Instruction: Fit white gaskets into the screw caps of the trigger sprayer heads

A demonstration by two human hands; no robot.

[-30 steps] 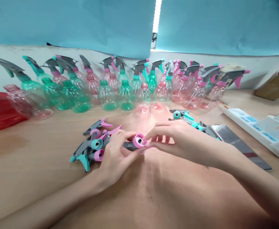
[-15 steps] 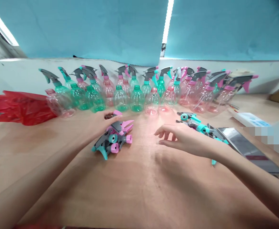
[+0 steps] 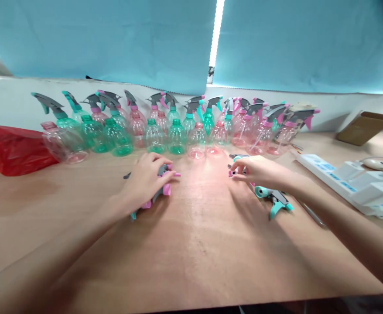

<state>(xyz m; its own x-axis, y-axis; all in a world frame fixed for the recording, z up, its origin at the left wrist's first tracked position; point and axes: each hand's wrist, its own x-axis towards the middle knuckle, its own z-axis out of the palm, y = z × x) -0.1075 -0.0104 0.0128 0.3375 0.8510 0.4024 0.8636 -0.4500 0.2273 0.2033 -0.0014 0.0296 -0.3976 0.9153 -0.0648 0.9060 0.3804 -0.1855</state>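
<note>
My left hand (image 3: 147, 179) lies over a small pile of trigger spray heads (image 3: 166, 190), grey with pink and teal parts. Its thumb is stretched apart from the other fingers, and the palm hides much of the pile. On the right, my right hand (image 3: 255, 170) has its fingers bent down, thumb and fingertips closed around the pink end of a spray head (image 3: 232, 173). Below that wrist lies a teal and grey spray head (image 3: 275, 199) on the table. More heads are partly hidden beneath the right hand.
Clear green bottles (image 3: 177, 139) and pink bottles (image 3: 196, 141) stand in rows at the back, several with spray heads fitted. A red plastic bag (image 3: 15, 150) lies left. At right are a white power strip (image 3: 329, 172), a partly hidden phone (image 3: 312, 213) and a cardboard box (image 3: 363, 127).
My left hand has come nearer and now covers the left pile. My right hand has moved from open table onto the right pile. The view has turned slightly right.
</note>
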